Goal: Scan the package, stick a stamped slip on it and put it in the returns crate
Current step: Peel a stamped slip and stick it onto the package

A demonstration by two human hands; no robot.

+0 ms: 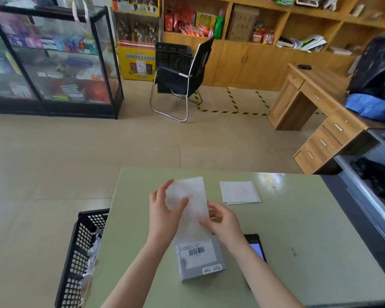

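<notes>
Peeling: slip [192, 205] pinched by left hand [165, 210] and right hand [222, 221].
Package [199, 260]: on table [298, 241], 6 o'clock of slip; unstuck.
Crate [80, 252]: 9 o'clock; filing outstanding.
Phone [257, 246]: 3 o'clock of package; scan unconfirmed.

2 hands [165, 210], 1 pkg [199, 260], 1 held slip [192, 203], 1 slip stack [240, 192], 1 phone [257, 247], 1 crate [80, 252], 1 chair [182, 72]

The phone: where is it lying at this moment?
In the head view the phone lies on the green table, partly hidden under the right forearm, just right of the grey package with the barcode label.
</notes>
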